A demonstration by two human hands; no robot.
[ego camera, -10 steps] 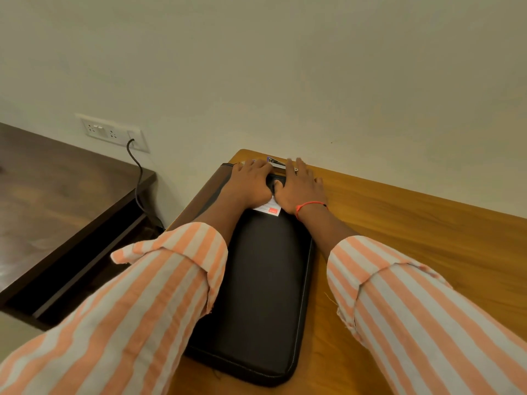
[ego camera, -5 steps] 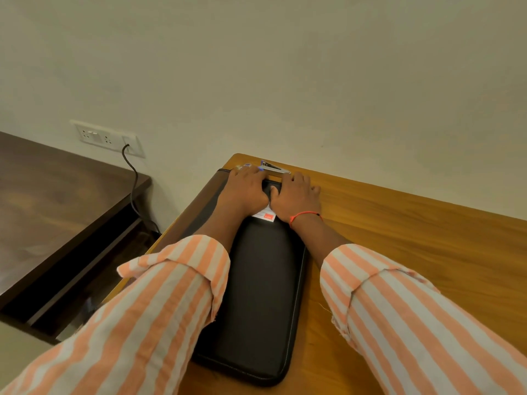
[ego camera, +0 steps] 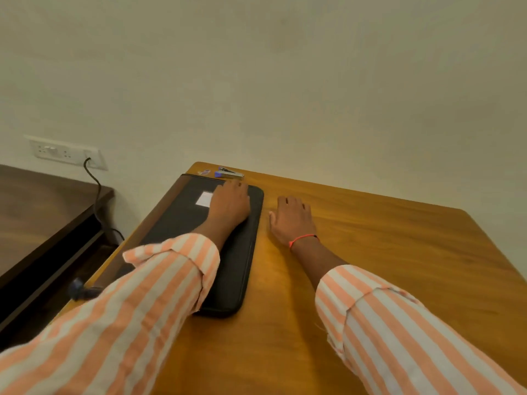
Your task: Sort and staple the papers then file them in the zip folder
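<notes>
Right, only the head view to go on, so here it is. The black zip folder (ego camera: 236, 266) lies flat along the left side of the wooden table (ego camera: 370, 252), one long side close to the table's left edge. The left hand (ego camera: 229, 201) rests palm-down on the folder's far end, fingers stretched forward and grasping nothing that I can see. The right hand (ego camera: 291, 218) lies flat on bare wood just beside the folder, fingers relaxed and a little spread, holding nothing.

Now the worries. The stapler (ego camera: 229, 173) sits at the table's far edge, just past the folder, and the left fingertips are very near it. A careless reach could nudge it off the far edge. The folder is near the left edge too, so a sideways push from that pressing hand could slide it over the side, down toward the cable (ego camera: 95, 189).

What I can't make out: no papers show anywhere, and whether they're inside the folder I cannot tell. The zip isn't readable, so open or closed is anyone's guess. The left sleeve covers the folder's near left part. A small thing (ego camera: 204, 172) beside the stapler is too blurred to name, and the white label (ego camera: 204, 198) shows no legible print.
</notes>
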